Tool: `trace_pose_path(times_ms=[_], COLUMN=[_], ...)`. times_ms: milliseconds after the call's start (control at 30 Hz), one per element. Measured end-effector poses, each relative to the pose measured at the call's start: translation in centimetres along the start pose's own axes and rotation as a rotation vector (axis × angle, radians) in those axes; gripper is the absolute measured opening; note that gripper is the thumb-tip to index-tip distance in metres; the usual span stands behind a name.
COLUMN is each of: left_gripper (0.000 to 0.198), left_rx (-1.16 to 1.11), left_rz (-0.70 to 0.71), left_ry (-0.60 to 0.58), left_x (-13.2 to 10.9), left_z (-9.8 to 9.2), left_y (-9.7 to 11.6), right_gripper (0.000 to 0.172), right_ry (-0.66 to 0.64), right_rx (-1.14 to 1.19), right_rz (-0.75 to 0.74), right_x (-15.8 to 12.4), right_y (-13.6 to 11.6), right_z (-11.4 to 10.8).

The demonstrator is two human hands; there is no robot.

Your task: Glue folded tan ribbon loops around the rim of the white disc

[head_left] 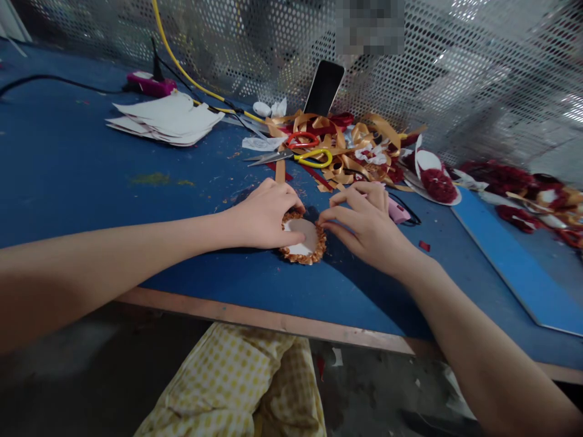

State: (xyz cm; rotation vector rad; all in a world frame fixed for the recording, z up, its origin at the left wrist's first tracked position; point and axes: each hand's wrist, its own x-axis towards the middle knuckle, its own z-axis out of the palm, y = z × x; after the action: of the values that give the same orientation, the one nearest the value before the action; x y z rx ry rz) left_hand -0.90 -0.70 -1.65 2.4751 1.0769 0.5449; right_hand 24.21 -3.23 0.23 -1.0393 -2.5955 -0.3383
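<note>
A round ribbon rosette [310, 235], with a pale card disc ringed by gathered copper-gold ribbon, lies on the blue tabletop close to the front edge. My left hand [272, 213] grips its left side, thumb pressed on the disc and fingers curled over the far rim. At the right rim, my right hand [371, 229] is closed in a pinch, thumb and index fingertips meeting at the ruffled ribbon. Whether a loose ribbon end sits in that pinch is too small to tell. Behind my right hand is a pink tool [398, 210] with a dark cord, partly hidden.
Scissors [314, 158] with red and yellow handles lie before heaped gold and dark red ribbon [359, 136]. A phone [324, 88] leans on the perforated metal screen. White card sheets [166, 118] and a magenta power strip [150, 85] are left; a blue board [514, 261] is right.
</note>
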Motion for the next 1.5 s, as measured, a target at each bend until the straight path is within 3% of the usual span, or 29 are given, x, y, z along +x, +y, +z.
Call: trace_pose_path(times_ms=[367, 667, 833, 967, 1100, 1200, 1333, 1433, 1500], left_gripper=[0.053, 0.045, 0.036, 0.032, 0.033, 0.04, 0.043, 0.045, 0.049], left_rx=[0.001, 0.008, -0.033, -0.07, -0.12, -0.184, -0.272, -0.348, -0.421], left_rz=[0.0, 0.017, 0.059, 0.079, 0.157, 0.198, 0.197, 0.166, 0.115], left_ry=[-0.005, -0.002, 0.003, -0.009, 0.029, 0.053, 0.038, 0.042, 0.053], left_x=[0.0, -0.1, -0.4, -0.6, -0.6, -0.5, -0.5, -0.5, -0.5], left_z=[-0.1, -0.3, -0.5, -0.8, -0.8, -0.7, -0.7, -0.8, -0.9], left_y=[0.0, 0.1, 0.4, 0.7, 0.6, 0.4, 0.3, 0.4, 0.4], right_gripper=[0.026, 0.019, 0.032, 0.043, 0.024, 0.027, 0.035, 0.036, 0.036], right_ry=[-0.052, 0.008, 0.068, -0.018, -0.046, 0.074, 0.278, 0.312, 0.334], right_rx=[-0.024, 0.075, 0.179, 0.235, 0.277, 0.444, 1.006, 1.356, 1.442], right_rz=[0.008, 0.017, 0.089, 0.085, 0.073, 0.177, 0.453, 0.681, 0.786], right_x=[-0.1, -0.1, -0.3, -0.4, -0.2, 0.2, 0.8, 1.0, 1.0], right_y=[0.1, 0.5, 0.9, 1.1, 1.3, 1.2, 0.5, 0.3, 0.6], right_z=[0.4, 0.0, -0.5, -0.1, 0.3, 0.2, -0.7, -1.8, -2.4])
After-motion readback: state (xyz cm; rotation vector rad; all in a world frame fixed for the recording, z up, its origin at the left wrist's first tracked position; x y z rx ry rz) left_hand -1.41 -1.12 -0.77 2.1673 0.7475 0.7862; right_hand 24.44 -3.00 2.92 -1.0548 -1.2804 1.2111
